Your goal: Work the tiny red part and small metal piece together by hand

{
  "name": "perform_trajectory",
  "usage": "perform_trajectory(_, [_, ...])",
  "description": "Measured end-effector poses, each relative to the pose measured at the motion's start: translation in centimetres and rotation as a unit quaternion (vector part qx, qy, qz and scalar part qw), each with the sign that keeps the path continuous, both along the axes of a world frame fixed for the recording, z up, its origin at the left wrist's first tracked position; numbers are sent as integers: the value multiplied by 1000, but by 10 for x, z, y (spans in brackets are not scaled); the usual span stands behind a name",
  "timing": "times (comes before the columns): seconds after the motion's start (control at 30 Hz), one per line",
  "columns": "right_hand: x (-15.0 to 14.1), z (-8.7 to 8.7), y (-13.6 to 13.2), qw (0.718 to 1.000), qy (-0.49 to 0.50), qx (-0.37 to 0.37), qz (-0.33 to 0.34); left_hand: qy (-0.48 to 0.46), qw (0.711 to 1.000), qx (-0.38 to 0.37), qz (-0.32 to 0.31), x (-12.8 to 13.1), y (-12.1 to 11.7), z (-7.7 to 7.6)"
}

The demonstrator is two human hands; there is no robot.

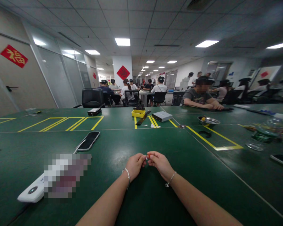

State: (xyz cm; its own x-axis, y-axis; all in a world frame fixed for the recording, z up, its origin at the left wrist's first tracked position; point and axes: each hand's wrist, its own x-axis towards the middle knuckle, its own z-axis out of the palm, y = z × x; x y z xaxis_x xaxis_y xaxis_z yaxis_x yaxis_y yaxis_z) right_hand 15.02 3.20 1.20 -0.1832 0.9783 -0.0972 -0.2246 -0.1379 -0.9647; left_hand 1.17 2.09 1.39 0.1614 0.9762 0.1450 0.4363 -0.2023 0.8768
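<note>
Just above the green table, my left hand point(134, 164) and my right hand point(161, 164) meet fingertip to fingertip. Between them is a small red-and-silver piece point(149, 155), mostly covered by the fingers and too small to name. Both hands pinch it, the right at its red part and the left beside the silvery bit. A bracelet circles each wrist. To the left of my hands lies a phone point(89, 141) with a white cable plugged into its near end.
A white device point(33, 190) with a blurred area lies at front left on the green table point(113, 141). Farther back are a yellow tray point(138, 113), a grey box point(162, 116) and a metal bowl point(209, 121). A person point(201, 95) sits at the far right side.
</note>
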Motion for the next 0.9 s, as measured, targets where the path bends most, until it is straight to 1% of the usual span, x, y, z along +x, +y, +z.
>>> perform_trajectory(0.1, [0,-1,1,1000,0,9,-4,-3,1000,4,11,1,0,-1])
perform_trajectory(0.23, [0,-2,1,1000,-3,19,-13,-4,1000,12,0,2,0,0])
perform_trajectory(0.4, [0,2,-1,999,17,18,-27,11,999,35,25,1,1,-2])
perform_trajectory(0.57, [2,3,-2,999,28,18,-15,-10,999,39,4,0,1,-2])
perform_trajectory(0.67, [2,2,-1,999,33,13,-9,-9,999,34,7,-1,1,-2])
perform_trajectory(0.9, [3,0,0,999,42,5,3,-71,997,17,1,1,1,-4])
